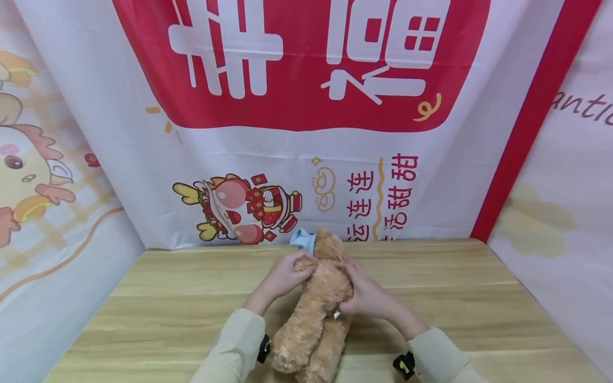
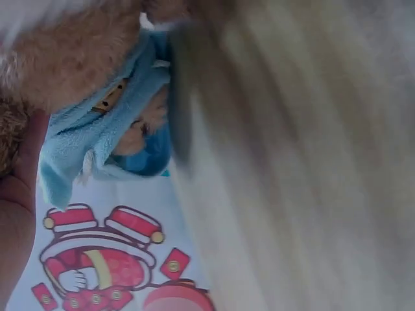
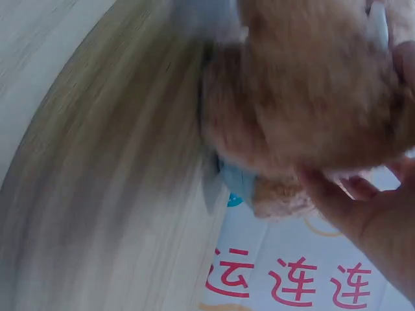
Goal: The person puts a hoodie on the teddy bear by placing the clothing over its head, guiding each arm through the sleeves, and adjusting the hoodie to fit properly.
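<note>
A light-brown, shaggy plush toy (image 1: 313,314) lies lengthwise on the table, its two legs toward me. Blue cloth (image 1: 303,240) shows at its far end, by the head. My left hand (image 1: 287,276) pinches the toy's arm on the left side. On the opposite side, my right hand (image 1: 367,292) grips the body, thumb near a small white tag (image 1: 337,315). The left wrist view shows blue, towel-like fabric (image 2: 74,149) with a dotted yellowish patch inside its folds. In the right wrist view, the fingers of the right hand (image 3: 379,223) rest against the blurred fur (image 3: 311,97).
The wood-grain table (image 1: 191,287) ends at a white and red printed cloth (image 1: 297,143) hanging behind it. More printed cloths hang at the left (image 1: 52,159) and right (image 1: 555,223). Black straps (image 1: 404,366) show by both sleeves.
</note>
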Motion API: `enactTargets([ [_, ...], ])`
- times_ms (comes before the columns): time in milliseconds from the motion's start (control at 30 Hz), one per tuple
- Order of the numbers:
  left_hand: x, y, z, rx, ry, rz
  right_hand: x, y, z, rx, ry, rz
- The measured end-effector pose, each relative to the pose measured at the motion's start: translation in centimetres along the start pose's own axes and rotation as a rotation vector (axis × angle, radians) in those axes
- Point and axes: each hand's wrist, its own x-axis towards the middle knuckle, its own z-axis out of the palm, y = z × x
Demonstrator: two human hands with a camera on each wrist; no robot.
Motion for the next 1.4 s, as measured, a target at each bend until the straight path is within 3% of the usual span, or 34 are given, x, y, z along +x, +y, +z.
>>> enactTargets([
  [200,-0.8,-1.4,0.9,-0.089,-0.037,-0.044,0.3,-1.1,-0.2,-0.175,0.126,-0.052],
  [267,-0.8,-1.5,1.0,-0.061,-0.039,-0.086,0.4,-1.4,-0.2,-0.245,0.134,-0.095],
  [367,-0.3,-0.8,1.0,0.006,0.045,-0.153,0.5,-1.9,0.0,-0.295,0.138,-0.180],
  [467,0.6,0.4,1.2,0.051,0.178,-0.188,0.8,-2.3,0.1,-0.237,0.124,-0.205],
  [567,1.3,1.2,1.8,0.073,0.247,-0.199,1.1,-2.5,0.1,-0.082,0.115,-0.133],
  [667,1.4,1.3,2.7,0.084,0.226,-0.244,1.6,-2.3,-0.1,0.034,0.157,-0.007],
  [867,1.1,1.2,3.5,0.048,0.213,-0.299,2.6,-1.3,-0.5,0.061,0.189,0.164],
  [1000,1.1,1.1,3.9,0.067,0.217,-0.290,3.6,-0.9,-0.5,0.057,0.207,0.213],
  [1200,0.7,1.1,4.5,0.041,0.193,-0.299,5.3,-0.6,-0.1,0.032,0.212,0.193],
  [1400,0.6,1.1,4.5,0.107,0.141,-0.265,6.5,-0.2,0.0,-0.055,0.137,0.226],
])
